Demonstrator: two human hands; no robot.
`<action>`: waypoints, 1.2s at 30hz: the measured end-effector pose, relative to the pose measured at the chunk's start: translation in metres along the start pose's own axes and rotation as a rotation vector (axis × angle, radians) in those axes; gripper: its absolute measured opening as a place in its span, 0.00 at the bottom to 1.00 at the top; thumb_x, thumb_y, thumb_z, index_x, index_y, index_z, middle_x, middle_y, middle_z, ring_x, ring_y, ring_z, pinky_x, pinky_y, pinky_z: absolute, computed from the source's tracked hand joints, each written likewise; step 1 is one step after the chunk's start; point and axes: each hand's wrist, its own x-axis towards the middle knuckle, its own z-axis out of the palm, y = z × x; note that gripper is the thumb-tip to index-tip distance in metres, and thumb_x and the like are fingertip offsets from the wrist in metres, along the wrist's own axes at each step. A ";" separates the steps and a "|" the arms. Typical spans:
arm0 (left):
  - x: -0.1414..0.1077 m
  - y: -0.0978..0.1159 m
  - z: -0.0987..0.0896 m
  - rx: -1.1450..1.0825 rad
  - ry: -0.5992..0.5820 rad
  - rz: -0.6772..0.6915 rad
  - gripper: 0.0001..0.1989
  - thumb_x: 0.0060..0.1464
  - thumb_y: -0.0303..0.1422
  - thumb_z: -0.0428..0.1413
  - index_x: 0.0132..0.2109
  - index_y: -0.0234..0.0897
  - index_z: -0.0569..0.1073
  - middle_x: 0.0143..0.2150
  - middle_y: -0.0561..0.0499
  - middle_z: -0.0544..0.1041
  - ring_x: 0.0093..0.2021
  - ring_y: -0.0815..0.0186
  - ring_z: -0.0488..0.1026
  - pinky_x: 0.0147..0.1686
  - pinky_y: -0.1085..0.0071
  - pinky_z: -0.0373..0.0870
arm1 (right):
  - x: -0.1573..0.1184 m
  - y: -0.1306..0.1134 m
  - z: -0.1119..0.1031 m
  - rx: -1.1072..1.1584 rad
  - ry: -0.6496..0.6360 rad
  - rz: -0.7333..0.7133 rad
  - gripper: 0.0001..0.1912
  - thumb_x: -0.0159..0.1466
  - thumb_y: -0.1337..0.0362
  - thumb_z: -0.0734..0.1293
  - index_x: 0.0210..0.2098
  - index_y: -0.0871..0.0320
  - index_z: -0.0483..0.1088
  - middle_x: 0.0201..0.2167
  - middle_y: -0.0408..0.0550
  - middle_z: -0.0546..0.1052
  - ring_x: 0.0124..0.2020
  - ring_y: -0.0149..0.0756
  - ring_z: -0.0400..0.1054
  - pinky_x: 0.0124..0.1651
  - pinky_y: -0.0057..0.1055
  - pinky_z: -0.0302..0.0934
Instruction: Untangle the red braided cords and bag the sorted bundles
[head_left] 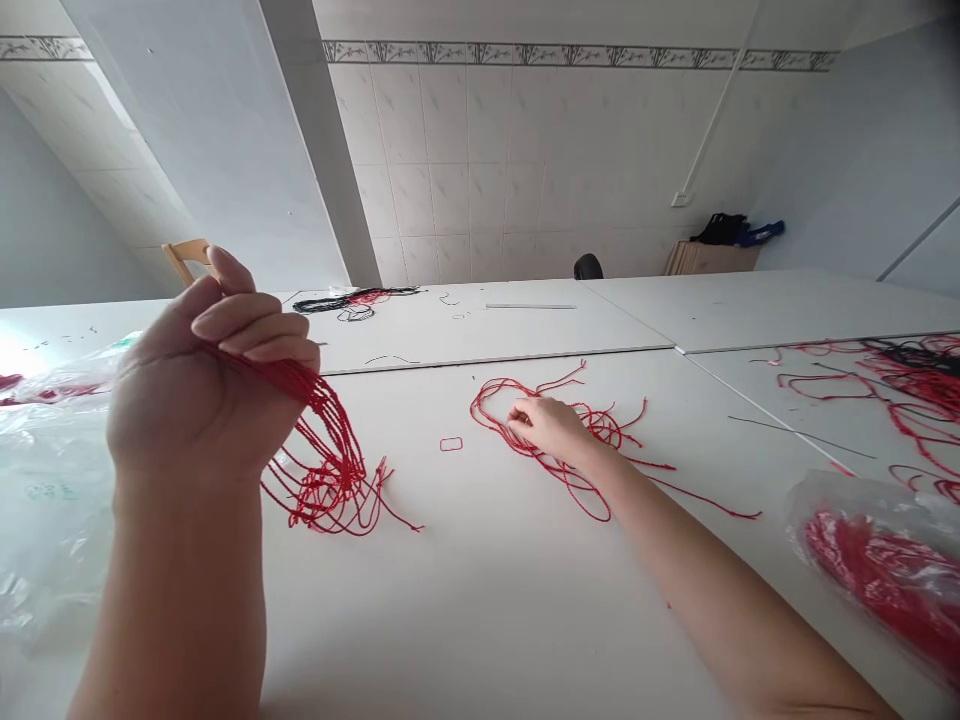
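My left hand (202, 380) is raised above the white table and shut on a bundle of thin red braided cords (330, 480), whose loops and loose ends hang down onto the tabletop. Further right, my right hand (544, 428) rests on a loose tangle of red cord (600, 430), its fingers pinched on a strand. Between the two hands lies a small red rounded-square loop (451, 444).
A crumpled clear plastic bag (52, 500) lies at the left, and a bag stuffed with red cord (877, 580) sits at the right. Red and black cords (892, 385) cover the right table. More cords (356, 300) and a metal strip (530, 306) lie on the far table.
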 end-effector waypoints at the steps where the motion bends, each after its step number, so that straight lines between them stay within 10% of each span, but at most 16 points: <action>1: 0.001 0.000 0.000 0.001 0.010 0.009 0.23 0.67 0.25 0.43 0.56 0.58 0.71 0.20 0.56 0.68 0.21 0.65 0.67 0.19 0.71 0.62 | -0.001 -0.002 0.002 -0.022 -0.027 -0.010 0.07 0.62 0.68 0.63 0.28 0.55 0.71 0.26 0.44 0.75 0.26 0.34 0.63 0.28 0.30 0.47; 15: 0.000 -0.002 0.004 0.090 0.034 -0.019 0.16 0.71 0.35 0.44 0.51 0.53 0.75 0.16 0.57 0.55 0.14 0.68 0.50 0.11 0.68 0.42 | -0.017 0.039 -0.092 -0.273 0.004 0.369 0.16 0.61 0.67 0.66 0.48 0.54 0.76 0.49 0.49 0.80 0.40 0.39 0.73 0.36 0.31 0.59; 23: -0.001 -0.003 0.005 0.250 0.084 0.052 0.12 0.69 0.30 0.47 0.42 0.51 0.73 0.16 0.57 0.57 0.14 0.67 0.48 0.10 0.69 0.42 | -0.019 0.030 -0.087 -0.212 -0.192 0.409 0.06 0.55 0.70 0.69 0.23 0.56 0.74 0.19 0.44 0.74 0.20 0.33 0.64 0.26 0.32 0.53; 27: 0.000 -0.002 0.004 0.296 0.025 0.036 0.14 0.70 0.29 0.48 0.35 0.41 0.72 0.17 0.59 0.53 0.14 0.73 0.50 0.09 0.78 0.50 | -0.028 0.024 -0.103 -0.158 0.013 0.319 0.12 0.65 0.58 0.66 0.27 0.55 0.73 0.25 0.45 0.76 0.23 0.32 0.64 0.28 0.32 0.53; 33: 0.000 -0.004 0.004 0.313 0.024 0.038 0.15 0.70 0.29 0.48 0.34 0.40 0.73 0.17 0.60 0.52 0.14 0.74 0.50 0.09 0.79 0.51 | -0.042 0.008 -0.122 0.639 0.714 -0.169 0.14 0.69 0.51 0.66 0.36 0.55 0.73 0.25 0.44 0.74 0.21 0.29 0.61 0.26 0.30 0.52; 36: 0.000 -0.004 0.003 0.300 0.024 0.031 0.15 0.69 0.29 0.48 0.33 0.40 0.73 0.17 0.61 0.51 0.14 0.74 0.49 0.08 0.79 0.50 | -0.045 -0.001 -0.123 0.747 0.799 -0.199 0.12 0.67 0.53 0.69 0.33 0.55 0.75 0.26 0.45 0.76 0.25 0.31 0.67 0.26 0.30 0.53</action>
